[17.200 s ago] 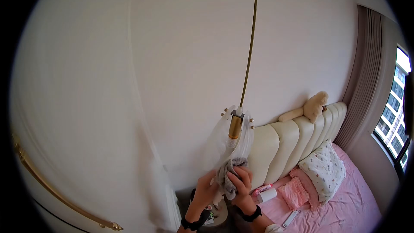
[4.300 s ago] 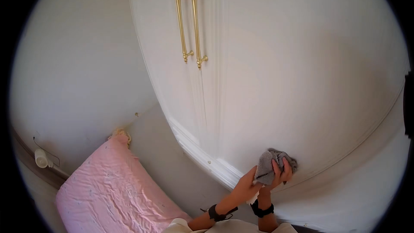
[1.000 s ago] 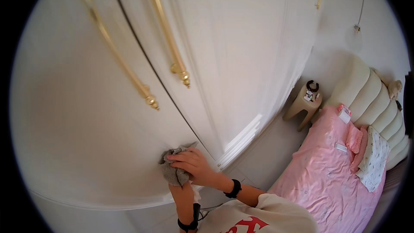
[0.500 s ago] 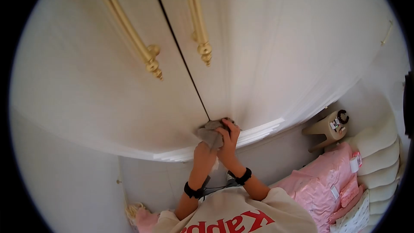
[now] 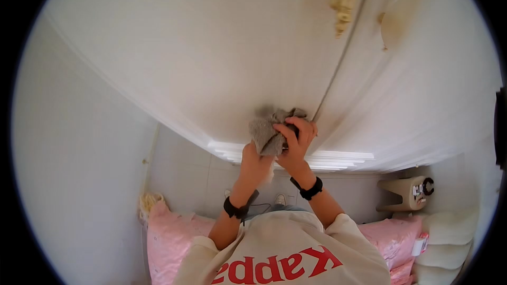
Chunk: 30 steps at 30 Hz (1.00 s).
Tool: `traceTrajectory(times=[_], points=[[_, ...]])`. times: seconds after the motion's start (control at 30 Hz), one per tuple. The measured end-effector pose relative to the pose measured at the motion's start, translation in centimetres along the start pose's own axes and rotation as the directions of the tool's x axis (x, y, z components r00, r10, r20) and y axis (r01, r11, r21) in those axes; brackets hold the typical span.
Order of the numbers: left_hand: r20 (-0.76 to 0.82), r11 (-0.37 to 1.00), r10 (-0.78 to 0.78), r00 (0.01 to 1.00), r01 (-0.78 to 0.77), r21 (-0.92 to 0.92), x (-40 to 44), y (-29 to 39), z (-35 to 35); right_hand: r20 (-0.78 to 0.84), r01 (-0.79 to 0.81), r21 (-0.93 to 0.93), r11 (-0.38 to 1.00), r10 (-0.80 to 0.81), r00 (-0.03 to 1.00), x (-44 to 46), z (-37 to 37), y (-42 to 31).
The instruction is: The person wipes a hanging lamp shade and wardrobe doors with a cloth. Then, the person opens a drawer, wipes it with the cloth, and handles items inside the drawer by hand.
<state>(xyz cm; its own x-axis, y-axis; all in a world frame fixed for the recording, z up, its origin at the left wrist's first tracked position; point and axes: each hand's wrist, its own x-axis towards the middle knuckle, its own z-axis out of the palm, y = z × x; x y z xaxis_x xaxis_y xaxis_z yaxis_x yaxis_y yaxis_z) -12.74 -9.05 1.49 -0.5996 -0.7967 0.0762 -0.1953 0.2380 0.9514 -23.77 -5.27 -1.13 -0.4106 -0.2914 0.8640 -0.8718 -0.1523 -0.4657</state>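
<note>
A crumpled grey cloth (image 5: 266,132) is bunched between my hands, close against the white wardrobe door (image 5: 206,74). My right hand (image 5: 297,137) has its fingers curled over the cloth's right side. Below and to the left, my left hand (image 5: 257,161) grips the lower part of the cloth; its fingers are mostly hidden behind the fabric. The seam between the two doors runs up to the right from beside my right hand. Gold handles flank it, the left handle (image 5: 343,16) the plainer to see.
White ledges (image 5: 338,158) run along the wardrobe's base. A beige stool (image 5: 404,192) with small items on top stands at the right. Behind me is a bed with pink bedding (image 5: 171,237) and a padded cream headboard (image 5: 446,232). A grey wall (image 5: 68,179) rises at the left.
My view has turned and shifted left, so the handles and door seam now lie further right. Both hands and the cloth sit left of the seam and higher in view.
</note>
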Motion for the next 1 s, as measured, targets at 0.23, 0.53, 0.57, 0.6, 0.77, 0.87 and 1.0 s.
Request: traceTrajectory(times=[0.23, 0.53, 0.57, 0.6, 0.77, 0.87, 1.0], points=[[-0.142, 0.985, -0.078, 0.987, 0.054, -0.165, 0.7, -3.4, -5.4, 0.072, 0.245, -0.033, 0.969, -0.242, 0.968, -0.5, 6.7, -1.4], [-0.028, 0.709, -0.610, 0.792, 0.529, -0.466, -1.8, -16.3, -5.6, 0.681, -0.148, 0.060, 0.987, 0.068, 0.729, -12.2, 7.5, -0.3], [0.067, 0.631, -0.641, 0.765, 0.574, -0.522, -2.1, -19.8, -6.4, 0.687, -0.293, 0.084, 0.953, 0.157, 0.709, -13.5, 7.5, 0.0], [0.165, 0.545, -0.662, 0.731, 0.620, -0.564, -2.5, -24.2, -6.7, 0.691, -0.431, 0.108, 0.896, 0.244, 0.681, -15.0, 7.3, 0.3], [0.293, 0.474, -0.684, 0.668, 0.713, -0.517, -3.1, -25.2, -4.9, 0.486, -0.756, 0.048, 0.653, 0.646, 0.589, -23.7, 5.7, 4.4], [0.215, 0.548, -0.732, 0.647, 0.746, -0.380, -3.9, -28.5, -4.1, 0.190, -0.874, -0.233, 0.427, 0.901, 0.389, -37.2, 6.0, 13.6], [0.197, 0.547, -0.738, 0.645, 0.744, -0.384, -5.5, -31.4, -5.9, 0.067, -0.710, -0.565, 0.421, 0.881, 0.469, -43.6, 6.4, 21.0]])
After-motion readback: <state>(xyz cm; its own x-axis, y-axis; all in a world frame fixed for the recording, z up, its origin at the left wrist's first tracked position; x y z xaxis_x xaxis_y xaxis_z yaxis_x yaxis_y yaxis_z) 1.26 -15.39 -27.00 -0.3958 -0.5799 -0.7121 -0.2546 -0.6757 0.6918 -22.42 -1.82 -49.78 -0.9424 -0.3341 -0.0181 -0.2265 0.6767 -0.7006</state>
